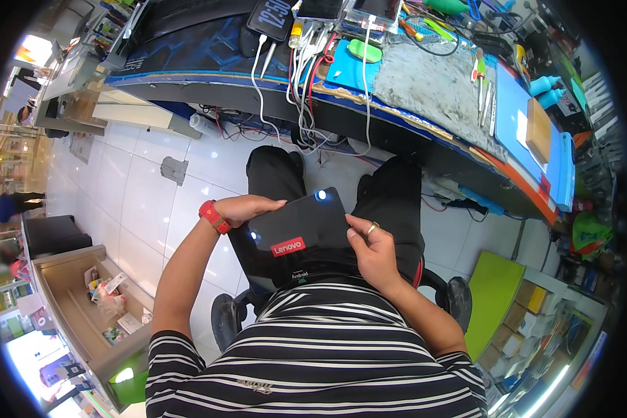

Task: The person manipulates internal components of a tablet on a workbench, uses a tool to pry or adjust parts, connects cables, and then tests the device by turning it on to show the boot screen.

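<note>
A black tablet lies tilted over my lap, its dark glossy face up, with a red label-like patch, small white lettering and bright light reflections. My left hand, a red watch on its wrist, grips the tablet's upper left edge; the thumb lies along the top and the other fingers are mostly hidden. At the right edge, my right hand is closed, thumb and forefinger pinching the rim. A ring shows on one of its fingers.
Ahead stands a workbench with a grey mat, screwdrivers, a phone on a white cable and a blue tray. Cables hang over its front edge. An open drawer is at left, a green panel at right.
</note>
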The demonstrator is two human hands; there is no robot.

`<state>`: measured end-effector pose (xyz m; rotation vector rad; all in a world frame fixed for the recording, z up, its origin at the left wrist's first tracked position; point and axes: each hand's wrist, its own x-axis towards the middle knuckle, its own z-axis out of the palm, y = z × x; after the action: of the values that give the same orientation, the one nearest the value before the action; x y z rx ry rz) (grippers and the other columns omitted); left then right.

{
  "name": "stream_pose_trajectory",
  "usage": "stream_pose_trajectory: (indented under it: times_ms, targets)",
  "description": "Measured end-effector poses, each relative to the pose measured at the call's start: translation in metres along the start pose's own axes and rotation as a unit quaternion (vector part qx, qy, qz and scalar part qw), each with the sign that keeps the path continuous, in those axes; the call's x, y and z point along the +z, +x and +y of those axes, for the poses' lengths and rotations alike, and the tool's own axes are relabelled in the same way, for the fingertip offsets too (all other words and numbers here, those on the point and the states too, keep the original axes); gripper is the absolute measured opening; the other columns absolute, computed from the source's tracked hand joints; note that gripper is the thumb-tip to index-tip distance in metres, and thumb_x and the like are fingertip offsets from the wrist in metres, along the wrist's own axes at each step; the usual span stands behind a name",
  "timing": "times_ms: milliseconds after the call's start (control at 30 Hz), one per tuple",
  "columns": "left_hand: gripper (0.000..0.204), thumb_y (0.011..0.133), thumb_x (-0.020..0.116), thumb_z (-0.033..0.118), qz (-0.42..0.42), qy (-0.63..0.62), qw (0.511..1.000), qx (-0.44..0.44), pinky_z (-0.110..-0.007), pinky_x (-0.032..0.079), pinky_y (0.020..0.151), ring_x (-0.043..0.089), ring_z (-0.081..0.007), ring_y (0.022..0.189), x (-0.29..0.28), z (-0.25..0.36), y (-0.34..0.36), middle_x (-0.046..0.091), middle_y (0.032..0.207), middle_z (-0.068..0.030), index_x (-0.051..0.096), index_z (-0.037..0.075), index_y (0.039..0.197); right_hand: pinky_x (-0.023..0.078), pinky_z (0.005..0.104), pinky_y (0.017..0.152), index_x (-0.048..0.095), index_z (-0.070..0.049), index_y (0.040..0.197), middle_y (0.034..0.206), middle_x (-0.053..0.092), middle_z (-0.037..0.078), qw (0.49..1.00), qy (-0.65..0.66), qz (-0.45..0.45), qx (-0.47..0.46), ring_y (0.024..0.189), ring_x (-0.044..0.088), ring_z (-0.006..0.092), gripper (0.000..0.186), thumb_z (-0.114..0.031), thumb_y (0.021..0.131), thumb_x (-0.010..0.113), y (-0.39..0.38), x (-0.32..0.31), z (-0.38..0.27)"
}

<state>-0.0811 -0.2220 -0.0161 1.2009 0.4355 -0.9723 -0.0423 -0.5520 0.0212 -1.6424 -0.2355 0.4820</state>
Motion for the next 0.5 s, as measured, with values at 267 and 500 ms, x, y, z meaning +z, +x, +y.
stream_pose_trajectory:
  times_ms: [267,500]
  targets:
    - [0.052,0.107,0.05,0.038,0.004,-0.047,0.998,-0.033,-0.026,0.048,0.102,0.062,-0.0126,0.117,0.001,-0.002,-0.004,0.064,0.133,-0.0091,0.057,-0.004,0.137,0.052,0.0341,0.066,0.074,0.003,0.103,0.081,0.07,0.014,0.985,-0.159,0.003,-0.064,0.068,0.066,0.0254,0.018,-0.002,0.087,0.069,-0.002,-0.008,-0.011]
    - [0.049,0.108,0.047,0.037,0.018,-0.041,0.998,-0.048,-0.027,0.052,0.097,0.066,-0.0117,0.108,0.019,0.022,-0.009,0.067,0.126,-0.0092,0.06,-0.005,0.131,0.051,0.0384,0.059,0.073,-0.002,0.085,0.073,0.066,0.014,0.921,-0.281,0.103,-0.249,0.063,0.066,0.0309,0.008,-0.01,0.087,0.073,0.056,-0.021,-0.065]
